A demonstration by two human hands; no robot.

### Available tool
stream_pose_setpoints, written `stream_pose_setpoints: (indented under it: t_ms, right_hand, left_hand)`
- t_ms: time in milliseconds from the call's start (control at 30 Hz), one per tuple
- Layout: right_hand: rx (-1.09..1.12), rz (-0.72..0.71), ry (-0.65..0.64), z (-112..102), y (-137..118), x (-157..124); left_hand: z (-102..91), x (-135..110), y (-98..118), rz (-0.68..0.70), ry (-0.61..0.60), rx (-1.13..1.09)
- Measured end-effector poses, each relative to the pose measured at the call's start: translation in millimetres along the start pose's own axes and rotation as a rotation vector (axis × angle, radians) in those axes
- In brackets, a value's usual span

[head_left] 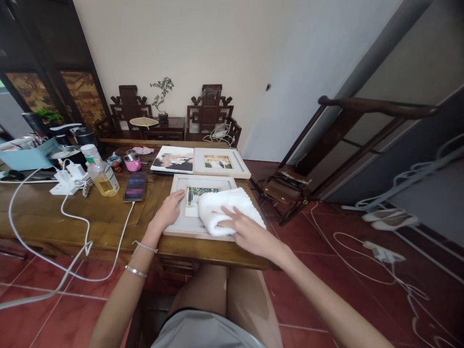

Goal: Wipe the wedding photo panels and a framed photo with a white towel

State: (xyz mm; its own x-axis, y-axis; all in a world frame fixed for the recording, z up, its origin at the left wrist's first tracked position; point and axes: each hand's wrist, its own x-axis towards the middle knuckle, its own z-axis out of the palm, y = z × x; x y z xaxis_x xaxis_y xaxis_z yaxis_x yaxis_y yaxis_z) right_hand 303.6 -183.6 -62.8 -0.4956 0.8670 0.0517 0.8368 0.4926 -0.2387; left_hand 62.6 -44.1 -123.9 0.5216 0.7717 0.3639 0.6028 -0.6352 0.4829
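Observation:
A light-framed photo in a picture frame [213, 181] lies flat near the front edge of the wooden table. My left hand [171, 207] holds the frame's left side, its fingers together over the border and the thumb hidden. A folded white towel [235, 198] covers the frame's right part and hides some of the photo. My right hand [246, 229] presses on the towel from the front right, with some fingers on top and a fold of cloth between them.
Behind lie a second picture frame [239, 164] and a photo panel [174, 159]. Leftward are a charging phone [135, 187], an oil-coloured bottle [103, 174], a pink cup [132, 162] and a power strip [67, 183]. A white cable [119, 241] hangs over the table's front edge.

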Motion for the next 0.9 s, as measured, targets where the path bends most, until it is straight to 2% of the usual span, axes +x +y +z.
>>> stream_pose_setpoints:
  t_ms: [167,233,300,400,567,633,700,833,900]
  right_hand:
    - [-0.134,0.063,0.086,2,62,51]
    - [-0.197,0.124,0.131,2,75,70]
    - [-0.238,0.161,0.141,4,76,81]
    - [-0.261,0.143,0.077,4,56,71]
    - [-0.172,0.079,-0.132,-13,-3,18]
    - [-0.15,0.111,-0.174,-18,-22,10]
    - [-0.151,0.125,-0.157,-17,-35,16]
    - [-0.106,-0.042,-0.058,2,-46,46]
    - [-0.081,-0.079,-0.033,9,-47,54]
  left_hand:
    - [-1.7,0,-1,0.039,-0.018,-0.007]
    - [0.4,0,-4,0.041,0.007,-0.009]
    - [3.1,0,-6,0.037,0.031,-0.009]
    - [6.3,0,-8,0.013,0.043,0.0]
    - [8.5,0,-5,-0.03,0.024,0.014]
    - [8.8,0,-3,-0.037,0.032,0.005]
    - [8.0,0,-2,-0.039,0.047,-0.004]
    - [3.0,2,2,-0.006,0.043,-0.029]
    - [0.6,2,3,0.017,0.038,-0.04]
